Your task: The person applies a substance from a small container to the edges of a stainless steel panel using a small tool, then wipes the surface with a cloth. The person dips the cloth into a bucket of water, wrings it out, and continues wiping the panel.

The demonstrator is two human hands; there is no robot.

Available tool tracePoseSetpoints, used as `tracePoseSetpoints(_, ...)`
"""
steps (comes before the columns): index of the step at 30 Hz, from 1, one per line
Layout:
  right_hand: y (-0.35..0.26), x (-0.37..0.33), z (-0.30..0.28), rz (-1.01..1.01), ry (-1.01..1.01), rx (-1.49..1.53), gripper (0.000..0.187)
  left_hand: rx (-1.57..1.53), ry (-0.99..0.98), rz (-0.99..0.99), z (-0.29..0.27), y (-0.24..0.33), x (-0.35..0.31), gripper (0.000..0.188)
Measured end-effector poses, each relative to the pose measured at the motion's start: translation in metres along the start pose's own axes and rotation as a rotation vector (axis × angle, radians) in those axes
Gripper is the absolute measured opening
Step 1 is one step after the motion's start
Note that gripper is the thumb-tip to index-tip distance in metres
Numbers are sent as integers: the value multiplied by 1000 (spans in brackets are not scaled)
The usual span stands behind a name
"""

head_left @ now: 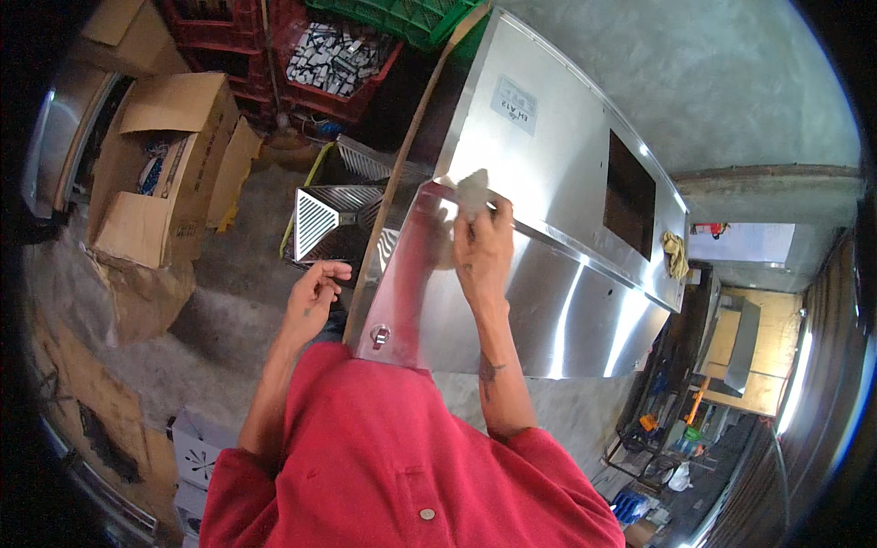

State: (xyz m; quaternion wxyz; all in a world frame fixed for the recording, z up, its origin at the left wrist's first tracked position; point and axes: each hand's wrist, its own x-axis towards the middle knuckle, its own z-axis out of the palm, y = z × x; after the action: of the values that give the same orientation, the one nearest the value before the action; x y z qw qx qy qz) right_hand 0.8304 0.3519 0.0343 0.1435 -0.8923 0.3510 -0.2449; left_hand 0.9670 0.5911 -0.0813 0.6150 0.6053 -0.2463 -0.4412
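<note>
A large stainless steel hood-like casing (566,292) lies in front of me, with a sloped front panel and a dark rectangular opening in its upper face. My right hand (484,239) is closed on a crumpled grey rag (473,190), pressing it to the metal near the bend at the casing's left end. Off the left edge of the casing, my left hand (318,290) hovers with loosely curled fingers and holds nothing. A small round metal fitting (379,335) sits at the panel's near left corner. A grey printed label (515,103) is stuck on the upper face.
A yellowish cloth (674,254) hangs at the casing's right end. Slatted metal filters (333,219) stand on the floor to the left, beyond them an open cardboard box (164,173). Red crates (333,96) with small metal parts are stacked at the back. Tools and a rack lie far right.
</note>
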Motion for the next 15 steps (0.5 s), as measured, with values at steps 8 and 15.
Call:
tracePoseSetpoints(8,2,11,20,-222,-90,-49,53,49,-25,-37,3,-2,-5,41)
tracePoseSetpoints(15,7,13,12,-315,-163,-187,53,88,-30,-16,5,0,-5,43)
